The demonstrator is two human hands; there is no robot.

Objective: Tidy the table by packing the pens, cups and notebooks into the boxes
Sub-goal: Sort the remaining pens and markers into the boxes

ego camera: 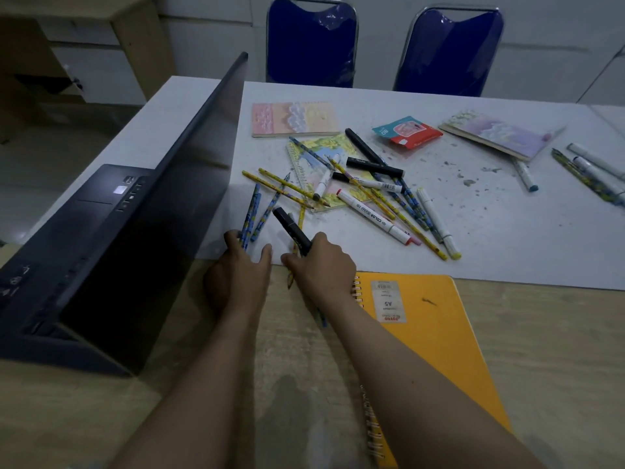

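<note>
- The pen-gathering step is judged to be in hand: loose pens and pencils are being collected at the near edge of the white surface [507, 252], and nothing is yet seen packed.
- A black marker [291, 229] is being gripped in the curled fingers of the right hand [321, 265], its free end pointing toward 11 o'clock; a pencil or two seem to be held in the same grip, though that is partly hidden.
- The lower ends of the blue patterned pencils [252, 216] are being pinched by the left hand [236, 269], at 9 o'clock from the right hand and just beside it.
- The main heap of pens [372, 198] is being left across the yellow floral notebook [324, 170], at 1 o'clock from the hands.
- A pink notebook [294, 119] is lying at 12 o'clock, a purple notebook [497, 133] at 2 o'clock and an orange spiral notebook [426, 333] at 5 o'clock, partly under the right forearm.
- A dark open box [101, 265] is standing at 9 o'clock, its raised lid close beside the left hand.
- No cups are being shown.
- The next move is judged to call for both handfuls being carried over the box's rim and released inside, with the grip kept firm so that nothing is dropped.
</note>
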